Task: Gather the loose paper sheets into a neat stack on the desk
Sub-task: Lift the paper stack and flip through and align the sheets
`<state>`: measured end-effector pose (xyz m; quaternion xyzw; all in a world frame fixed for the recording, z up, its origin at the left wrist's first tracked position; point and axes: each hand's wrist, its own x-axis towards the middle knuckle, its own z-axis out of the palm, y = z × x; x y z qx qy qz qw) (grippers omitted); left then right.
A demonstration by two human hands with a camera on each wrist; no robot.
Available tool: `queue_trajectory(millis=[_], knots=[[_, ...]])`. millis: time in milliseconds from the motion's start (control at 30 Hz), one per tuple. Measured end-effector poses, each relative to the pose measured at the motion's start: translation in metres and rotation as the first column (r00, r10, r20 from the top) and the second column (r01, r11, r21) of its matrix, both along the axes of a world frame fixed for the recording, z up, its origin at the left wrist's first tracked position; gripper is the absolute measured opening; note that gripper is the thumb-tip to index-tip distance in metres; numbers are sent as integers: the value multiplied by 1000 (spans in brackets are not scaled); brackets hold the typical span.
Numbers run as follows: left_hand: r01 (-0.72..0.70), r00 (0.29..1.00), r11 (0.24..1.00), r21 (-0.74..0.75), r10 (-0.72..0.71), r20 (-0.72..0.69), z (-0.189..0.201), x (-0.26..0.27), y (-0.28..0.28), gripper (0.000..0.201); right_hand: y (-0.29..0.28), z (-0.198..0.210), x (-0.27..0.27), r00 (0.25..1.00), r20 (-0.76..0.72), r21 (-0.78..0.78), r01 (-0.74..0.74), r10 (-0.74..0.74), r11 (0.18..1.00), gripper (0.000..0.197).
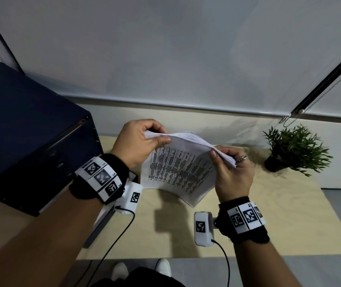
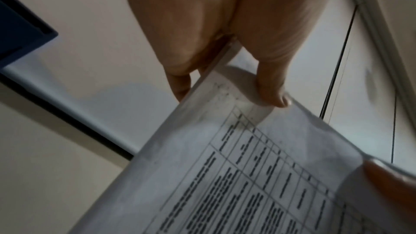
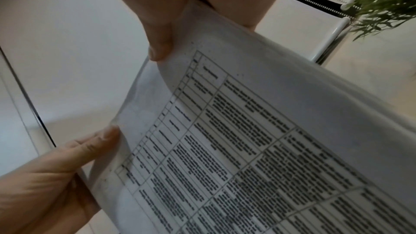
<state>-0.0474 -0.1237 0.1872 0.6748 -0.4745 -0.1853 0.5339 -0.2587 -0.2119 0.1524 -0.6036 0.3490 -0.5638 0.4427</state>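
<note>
Paper sheets hang bunched between my hands above the desk, printed table facing me. My left hand pinches the upper left corner; my right hand grips the right edge, thumb on top. Potted plant stands near.

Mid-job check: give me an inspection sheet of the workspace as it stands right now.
Surface: light wooden desk, no loose sheets seen on it.
Job's things: paper sheets, printed table facing the camera, bowed, bunched together, lower edge near the desk.
Clutter: potted plant at far right; dark blue box at left.
Grippers: left hand pinches the sheets' top left corner; right hand grips their right edge.
Cables: black cable from the right wrist camera; another from the left.
Surroundings: white roller blind with bead chain behind the desk.
</note>
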Motion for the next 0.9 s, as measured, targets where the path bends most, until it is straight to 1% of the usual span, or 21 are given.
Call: queue_trajectory(millis=[67, 133, 200, 233, 267, 300, 367, 433, 467, 500, 567, 600, 633, 667, 700, 733, 767, 800, 833, 867, 900], knots=[[26, 1000, 1000, 3, -26, 15, 2, 2, 2, 19, -3, -3, -5, 1000, 9, -2, 11, -11, 1000, 20], [67, 996, 995, 70, -70, 47, 0, 7, 1, 26, -5, -8, -8, 1000, -11, 46, -24, 24, 999, 24], [54, 985, 982, 183, -82, 150, -1, 13, 0, 37, -7, -15, -10, 995, -64, 93, -64, 70, 994, 25], [43, 968, 974, 223, -96, 233, 2, 14, -1, 39, -9, -15, -11, 992, -91, 91, -77, 85, 993, 24], [34, 933, 966, 255, -123, 339, 6, 13, -2, 38, -10, -15, -11, 989, -112, 83, -86, 95, 993, 21], [22, 875, 962, 273, -150, 460, 13, 10, -3, 37, -12, -13, -11, 986, -129, 65, -99, 107, 993, 18], [0, 725, 964, 266, -183, 664, 26, -3, -6, 39, -13, -3, -10, 969, -219, -25, -127, 118, 992, 13], [1, 612, 967, 256, -203, 765, 35, -21, -13, 39, -10, 16, -4, 937, -330, -136, -168, 115, 976, 20], [6, 586, 966, 257, -212, 782, 36, -27, -17, 33, -9, 24, -1, 925, -364, -185, -188, 111, 965, 25], [9, 592, 965, 263, -217, 776, 37, -32, -19, 24, -10, 30, 3, 922, -378, -234, -185, 86, 954, 27], [5, 677, 959, 283, -212, 705, 37, -31, -20, 14, -15, 30, 5, 940, -339, -262, -128, 33, 956, 31], [4, 736, 960, 278, -191, 650, 35, -26, -18, 13, -17, 24, 3, 948, -319, -242, -72, -9, 968, 38], [1, 806, 963, 269, -160, 570, 32, -19, -16, 15, -18, 19, 0, 938, -328, -243, 29, -110, 969, 52], [-2, 880, 968, 252, -118, 460, 27, -9, -13, 18, -20, 10, -6, 899, -362, -272, 152, -248, 950, 64], [-3, 947, 971, 238, -74, 312, 21, 2, -9, 22, -21, 1, -13, 832, -399, -328, 263, -385, 907, 71], [-7, 987, 974, 224, -29, 157, 13, 14, -5, 27, -20, -4, -19, 782, -411, -349, 340, -468, 873, 73], [-8, 1000, 978, 209, 2, 29, 5, 24, 0, 33, -23, -12, -25, 771, -421, -291, 384, -478, 876, 82], [-2, 997, 982, 190, 16, -76, -2, 33, 5, 37, -25, -15, -31, 820, -410, -141, 375, -399, 916, 93], [11, 986, 986, 167, 17, -167, -9, 39, 9, 41, -31, -22, -34, 897, -341, 53, 316, -280, 947, 104], [27, 970, 990, 141, 8, -242, -15, 42, 11, 44, -38, -28, -37, 955, -246, 207, 218, -165, 954, 104], [39, 953, 992, 124, 0, -303, -22, 44, 13, 47, -44, -31, -39, 984, -168, 304, 113, -63, 946, 94]])
